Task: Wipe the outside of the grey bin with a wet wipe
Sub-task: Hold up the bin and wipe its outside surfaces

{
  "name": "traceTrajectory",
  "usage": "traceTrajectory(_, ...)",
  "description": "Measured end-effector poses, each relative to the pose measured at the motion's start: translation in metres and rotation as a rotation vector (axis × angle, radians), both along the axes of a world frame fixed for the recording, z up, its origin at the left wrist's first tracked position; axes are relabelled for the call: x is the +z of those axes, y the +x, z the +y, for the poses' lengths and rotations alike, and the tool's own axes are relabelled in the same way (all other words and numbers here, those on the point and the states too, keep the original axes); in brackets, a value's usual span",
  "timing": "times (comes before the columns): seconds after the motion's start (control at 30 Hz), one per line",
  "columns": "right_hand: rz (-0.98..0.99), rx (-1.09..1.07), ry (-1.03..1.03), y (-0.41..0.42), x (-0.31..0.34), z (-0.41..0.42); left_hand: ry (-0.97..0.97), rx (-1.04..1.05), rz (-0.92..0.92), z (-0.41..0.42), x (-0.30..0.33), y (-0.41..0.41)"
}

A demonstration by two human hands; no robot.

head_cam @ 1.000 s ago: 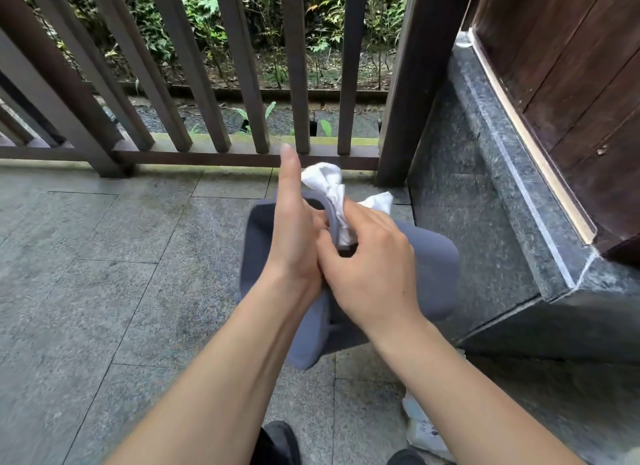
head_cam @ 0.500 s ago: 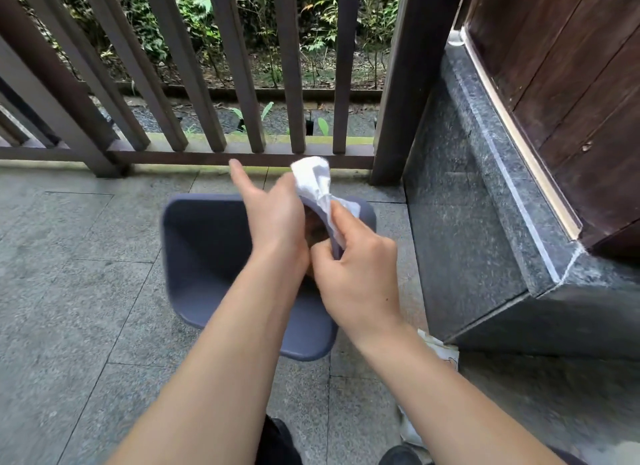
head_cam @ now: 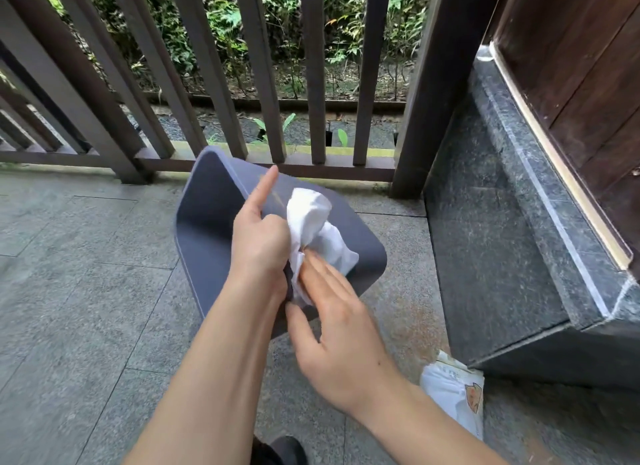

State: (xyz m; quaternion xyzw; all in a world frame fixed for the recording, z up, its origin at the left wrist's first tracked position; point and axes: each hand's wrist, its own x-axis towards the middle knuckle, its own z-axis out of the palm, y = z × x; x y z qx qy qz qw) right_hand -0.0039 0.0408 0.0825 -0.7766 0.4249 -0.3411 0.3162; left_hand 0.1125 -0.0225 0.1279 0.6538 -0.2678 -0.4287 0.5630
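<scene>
Grey bin (head_cam: 221, 222) gripped at its rim by left hand (head_cam: 259, 243) to steady it; right hand (head_cam: 332, 329), fingers flat, presses wipe (head_cam: 311, 222) against its outer wall.

The bin (head_cam: 207, 222) is grey plastic with a rectangular body and rounded corners. It is tilted, with its opening facing left and one flat outer side turned up toward the camera. Its inside wall shows as a smooth, darker grey surface. The bin is held above the paved floor; whether any edge touches the floor cannot be determined.

The wipe (head_cam: 311, 229) is white and crumpled into a loose bunch. It lies against the upturned outer side of the bin, near the rim. Part of the wipe sticks up in a soft fold; the rest trails down the side.
</scene>
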Motion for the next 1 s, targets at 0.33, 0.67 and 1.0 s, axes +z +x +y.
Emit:
traceTrajectory(0.33,0.224,0.059,-0.215,-0.009,-0.004,-0.007,-0.104,-0.354,0.077,0.015,0.019,-0.002)
traceTrajectory(0.67,0.355,-0.191,-0.112,-0.048,-0.012,-0.026,-0.158,-0.467,0.045,0.018,0.013,0.001)
traceTrajectory(1.0,0.180,-0.294,0.334,-0.085,-0.006,-0.059,-0.079,-0.449,0.025,0.020,0.011,0.002)
